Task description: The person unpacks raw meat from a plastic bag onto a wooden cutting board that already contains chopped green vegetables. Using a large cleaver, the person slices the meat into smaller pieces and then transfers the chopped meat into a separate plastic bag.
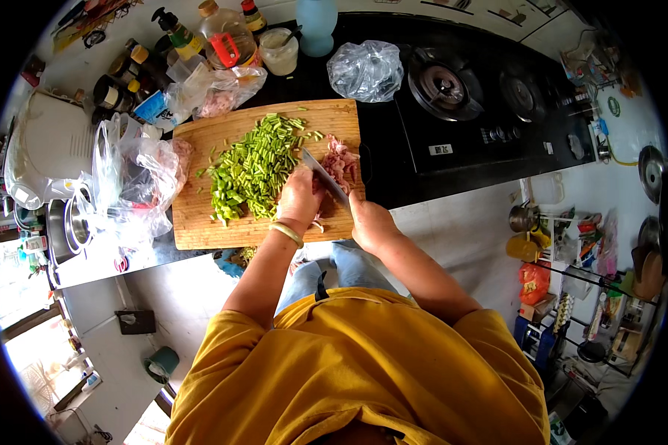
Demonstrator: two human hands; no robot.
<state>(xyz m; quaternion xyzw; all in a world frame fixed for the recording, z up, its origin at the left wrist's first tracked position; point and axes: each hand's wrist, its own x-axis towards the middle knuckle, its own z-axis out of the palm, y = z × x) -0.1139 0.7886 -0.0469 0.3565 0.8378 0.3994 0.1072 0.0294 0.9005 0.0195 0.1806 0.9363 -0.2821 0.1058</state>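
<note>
My right hand grips the handle of a kitchen knife, its blade slanting up and to the left over a wooden cutting board. Right against the blade's left side, the curled fingers of my left hand hold down raw meat, mostly hidden beneath them. A pale bangle circles that wrist. Sliced pink meat lies beyond the blade, near the board's right edge. Chopped green stalks form a large heap left of my hands, with a few bits scattered around it.
Plastic bags crowd the board's left side, and another bag with pinkish contents touches its far edge. Behind stand an oil jug, a white jar and several bottles. To the right are a crumpled clear bag and a gas hob.
</note>
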